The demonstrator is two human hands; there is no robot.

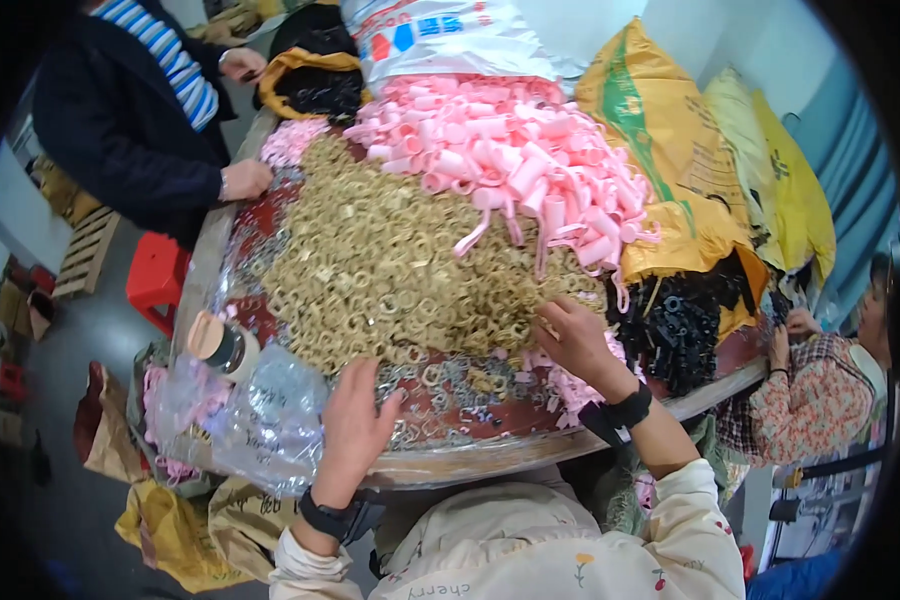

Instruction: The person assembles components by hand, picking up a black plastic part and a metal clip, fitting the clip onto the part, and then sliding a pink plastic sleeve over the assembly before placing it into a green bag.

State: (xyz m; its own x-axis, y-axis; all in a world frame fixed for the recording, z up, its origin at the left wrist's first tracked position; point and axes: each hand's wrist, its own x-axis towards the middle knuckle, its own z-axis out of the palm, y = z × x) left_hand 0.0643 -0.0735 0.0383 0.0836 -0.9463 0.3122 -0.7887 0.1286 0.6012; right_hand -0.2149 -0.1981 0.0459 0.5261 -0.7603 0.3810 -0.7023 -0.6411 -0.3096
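Observation:
My left hand (358,420) rests at the front edge of the table, fingers stretched out and thumb apart, holding nothing I can see. It lies beside a heap of small tan ring-shaped parts (370,260) and loose small grey metal pieces (450,400). At the heap's right side, my right hand (575,345) has its fingers curled down together over the tan parts. Whatever lies between those fingertips is hidden. Below that hand is a small pile of pink pieces (575,395).
Pink plastic tube-like parts (510,150) spill from a white sack (450,40). Black parts (675,330) lie by an orange sack (660,120). A lidded jar (225,345) and clear plastic bag (280,410) sit left. Co-workers stand at left (140,120) and right (815,395).

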